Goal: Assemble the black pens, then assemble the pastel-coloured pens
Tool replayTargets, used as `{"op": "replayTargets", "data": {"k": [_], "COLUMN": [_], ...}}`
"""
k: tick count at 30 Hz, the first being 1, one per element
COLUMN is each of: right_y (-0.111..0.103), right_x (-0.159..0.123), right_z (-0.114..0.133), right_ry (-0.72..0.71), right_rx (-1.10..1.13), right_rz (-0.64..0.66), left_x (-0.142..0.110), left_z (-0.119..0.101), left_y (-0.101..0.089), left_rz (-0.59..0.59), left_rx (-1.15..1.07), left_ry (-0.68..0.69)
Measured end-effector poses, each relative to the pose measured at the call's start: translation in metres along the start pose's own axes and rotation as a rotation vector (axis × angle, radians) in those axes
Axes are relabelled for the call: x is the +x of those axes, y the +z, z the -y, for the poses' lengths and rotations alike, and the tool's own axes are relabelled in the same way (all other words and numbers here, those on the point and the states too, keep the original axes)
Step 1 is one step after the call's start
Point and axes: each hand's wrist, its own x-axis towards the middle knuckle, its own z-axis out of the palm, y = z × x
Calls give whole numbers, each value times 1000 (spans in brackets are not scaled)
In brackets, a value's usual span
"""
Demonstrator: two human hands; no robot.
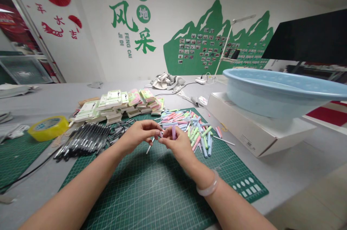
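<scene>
My left hand (139, 136) and my right hand (180, 147) meet above the green cutting mat (141, 190), fingertips nearly touching. My right hand is closed on a short purple plastic tube (174, 132), which sticks up between its fingers. The fingers of my left hand are pinched at a small pale piece, too small to make out. Just below them shows a thin white stick (149, 147); whether the hand holds it I cannot tell. Right behind my hands lies a loose heap of pastel tubes (195, 130) in green, pink, blue and purple.
Many black pens (86, 139) lie left of my hands, near a roll of yellow tape (48, 128). Stacked small packets (116, 99) stand behind them. On the right, a blue basin (271, 96) rests on a white box (246, 128). Crumpled cloth (166, 81) lies at the back.
</scene>
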Motion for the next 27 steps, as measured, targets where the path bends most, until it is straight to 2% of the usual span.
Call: {"op": "replayTargets", "data": {"k": [4, 10, 21, 27], "right_y": [0, 0, 2, 0], "right_x": [0, -1, -3, -3], "right_z": [-1, -3, 4, 4], "right_ry": [28, 72, 137, 112], "right_rx": [41, 77, 98, 61], "right_rz": [17, 116, 92, 80], "left_x": [1, 1, 2, 1], "left_z": [5, 4, 8, 8], "left_y": [2, 3, 4, 4], "left_rz": [-1, -10, -41, -34], "left_rx": [-55, -93, -100, -88], "left_ry": [-16, -2, 14, 9]}}
